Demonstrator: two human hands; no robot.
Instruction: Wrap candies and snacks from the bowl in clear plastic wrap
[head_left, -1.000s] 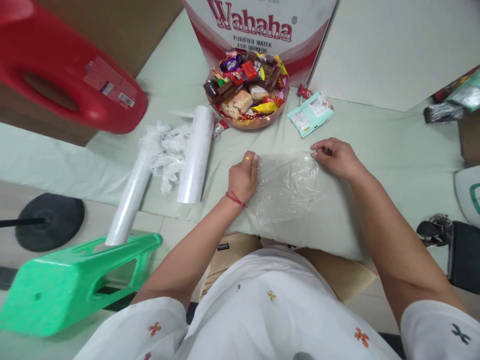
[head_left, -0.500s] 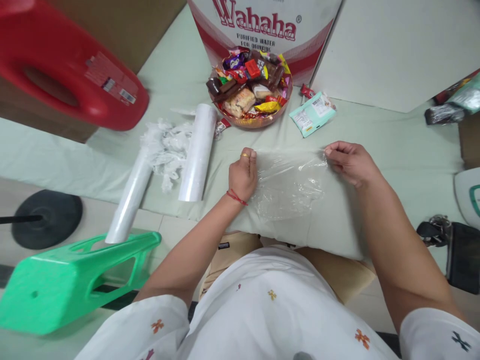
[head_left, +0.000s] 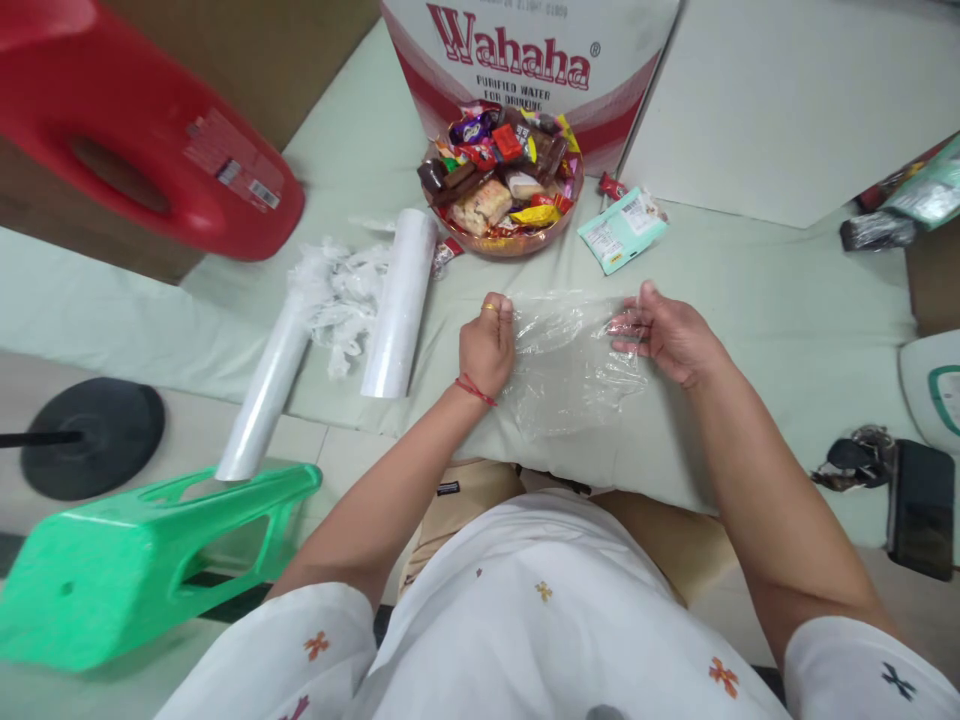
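Observation:
A thin, wrinkled clear plastic bag [head_left: 570, 365] is spread between my two hands above the green cloth. My left hand [head_left: 486, 345] is closed in a fist on its left edge, thumb on top. At the opposite edge, my right hand [head_left: 664, 330] has its fingers stretched out and seen through the film, with the thumb raised apart from them. Whether those fingers lie inside or behind the bag I cannot tell. Beyond the hands stands a bowl [head_left: 517, 245] heaped with wrapped sweets and snacks. A mint-green packet [head_left: 622, 230] lies just right of it.
Left of my hands lie a white plastic roll [head_left: 399, 305], crumpled film [head_left: 341, 295] and a second roll [head_left: 262, 400] reaching over the table edge. A red jug [head_left: 225, 190], a green stool [head_left: 97, 590], a Wahaha carton [head_left: 517, 50] and a black phone [head_left: 922, 510] surround the area.
My right hand has moved left and opened from a pinch at the bag's corner, its fingers now stretched along the film. The bag is slacker. My left hand keeps its grip.

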